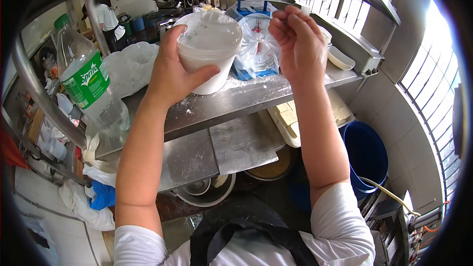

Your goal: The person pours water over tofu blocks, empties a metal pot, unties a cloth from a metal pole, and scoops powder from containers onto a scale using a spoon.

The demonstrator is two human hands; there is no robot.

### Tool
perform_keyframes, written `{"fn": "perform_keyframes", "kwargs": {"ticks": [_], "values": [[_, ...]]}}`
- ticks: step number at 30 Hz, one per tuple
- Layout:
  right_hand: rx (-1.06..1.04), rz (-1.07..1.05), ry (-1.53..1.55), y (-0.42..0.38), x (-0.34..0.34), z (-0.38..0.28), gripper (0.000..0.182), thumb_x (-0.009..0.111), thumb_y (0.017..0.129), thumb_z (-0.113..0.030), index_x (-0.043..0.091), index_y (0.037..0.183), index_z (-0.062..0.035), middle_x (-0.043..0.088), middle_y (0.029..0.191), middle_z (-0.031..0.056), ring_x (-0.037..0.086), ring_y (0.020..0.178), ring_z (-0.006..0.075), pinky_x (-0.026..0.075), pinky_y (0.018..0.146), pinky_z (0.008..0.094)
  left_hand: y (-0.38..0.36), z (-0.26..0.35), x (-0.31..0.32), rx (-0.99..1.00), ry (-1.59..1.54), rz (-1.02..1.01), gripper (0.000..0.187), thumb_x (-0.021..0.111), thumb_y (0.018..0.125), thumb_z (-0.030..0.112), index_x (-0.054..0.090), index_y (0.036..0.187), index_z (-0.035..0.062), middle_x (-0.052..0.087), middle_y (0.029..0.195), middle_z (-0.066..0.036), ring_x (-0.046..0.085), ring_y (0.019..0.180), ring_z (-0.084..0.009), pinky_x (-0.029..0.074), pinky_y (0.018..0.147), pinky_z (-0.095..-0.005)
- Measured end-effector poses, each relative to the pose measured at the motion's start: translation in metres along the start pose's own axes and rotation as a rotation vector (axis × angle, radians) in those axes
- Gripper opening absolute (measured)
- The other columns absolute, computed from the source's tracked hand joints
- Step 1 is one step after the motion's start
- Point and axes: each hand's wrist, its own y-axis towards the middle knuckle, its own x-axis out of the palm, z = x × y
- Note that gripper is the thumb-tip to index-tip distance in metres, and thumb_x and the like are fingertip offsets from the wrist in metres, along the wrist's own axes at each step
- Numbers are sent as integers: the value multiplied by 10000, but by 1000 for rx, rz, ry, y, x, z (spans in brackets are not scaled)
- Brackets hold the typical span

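A white plastic tub point(211, 71) with white powder smeared inside its rim stands on the steel shelf, tilted a little towards me. My left hand point(172, 71) grips its near side, thumb across the front and fingers up at the rim. To the right, my right hand point(299, 44) is raised in front of the scale, its fingers curled together in a pinch; what they hold, if anything, I cannot make out. Between the hands sits a blue dial scale point(256, 71) wrapped in a clear plastic bag that partly hides its face.
A Sprite bottle point(88, 76) stands at the left beside a crumpled plastic bag point(130, 64). White powder dusts the steel shelf point(197, 113). Below are a pale tray point(290, 123), a blue bucket point(367, 152) and a metal bowl point(224, 192). Another person point(108, 22) is at the back left.
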Motion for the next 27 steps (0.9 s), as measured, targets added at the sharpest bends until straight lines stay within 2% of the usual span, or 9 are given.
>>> {"fn": "perform_keyframes", "kwargs": {"ticks": [5,6,9,11,12,18,20,24,27], "values": [[-98,-36,83,65,-14,-12,238,496,997,7,542,1190,139,685,972,258,719,836,340,648,790,405,1,3,-1,-93,-26,-25,1078,946,715,422,320,1491,12,531,1384,-244,556,1278,-332,441,1100,-433],[-115,44,28,71,-8,-19,225,511,1001,-35,611,1167,78,717,943,210,729,820,301,621,801,392,1,-1,0,-100,-43,-3,1058,948,703,420,343,1477,25,537,1379,-252,573,1258,-362,473,1067,-446],[-238,18,-109,104,-19,-24,212,519,1036,-51,628,1141,97,723,994,198,742,880,258,639,829,345,1,-8,2,-143,-84,15,1041,947,697,417,360,1467,33,542,1375,-271,594,1236,-393,508,1031,-460],[-215,2,-171,112,-14,-28,219,526,991,3,627,1185,-10,689,1017,95,661,796,161,582,729,294,1,-9,1,-178,-105,13,1043,944,703,417,356,1471,29,542,1376,-281,599,1234,-394,511,1029,-462],[-214,1,-170,116,-13,-29,219,526,991,3,627,1185,-10,689,1017,95,661,796,161,582,729,294,1,-9,1,-195,-114,8,1043,942,709,413,350,1473,23,544,1374,-287,606,1227,-394,516,1024,-461],[-240,-260,-856,112,0,-38,192,523,1000,-8,667,1126,4,700,936,84,664,759,158,573,688,288,1,-11,1,-221,-134,16,1042,937,724,409,336,1475,7,586,1334,-282,636,1190,-374,534,1006,-442],[-409,-352,-1053,108,-2,-41,192,509,1013,-8,681,1099,2,703,908,74,660,769,160,562,697,288,1,-10,1,-230,-133,10,1038,936,729,408,335,1474,7,598,1323,-276,645,1179,-363,541,997,-434],[-656,-350,-962,103,-24,-41,188,511,1029,-23,673,1124,-12,704,925,81,654,776,157,554,712,292,1,-10,3,-294,-158,10,1006,927,751,411,336,1464,19,621,1294,-253,666,1136,-331,559,964,-422],[-734,-128,-976,87,-47,-55,244,478,994,13,627,1187,-1,686,920,110,661,770,185,568,708,315,1,-11,6,-320,-189,14,998,925,759,410,328,1464,31,628,1282,-244,668,1125,-316,561,956,-416]]}}
